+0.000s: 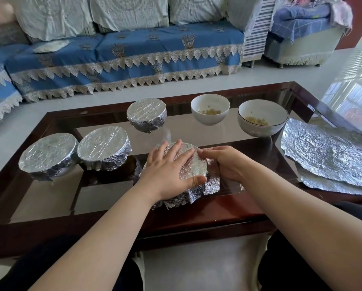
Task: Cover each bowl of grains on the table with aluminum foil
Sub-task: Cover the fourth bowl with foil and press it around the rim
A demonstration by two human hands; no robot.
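Observation:
A bowl under a loose sheet of foil (194,166) stands near the table's front edge. My left hand (167,171) lies flat on top of the foil with fingers spread. My right hand (222,162) curls round the foil at the bowl's right side and presses it against the wall. Three foil-covered bowls stand to the left and behind: one at far left (46,152), one beside it (103,144), one further back (146,111). Two uncovered bowls hold grains: a white one (210,106) and a dark-rimmed one (263,116).
Crumpled foil sheets (327,156) lie stacked at the table's right end. The glass-topped table has a dark wooden frame (207,213). A blue-covered sofa (123,59) stands behind the table. My knees are below the front edge.

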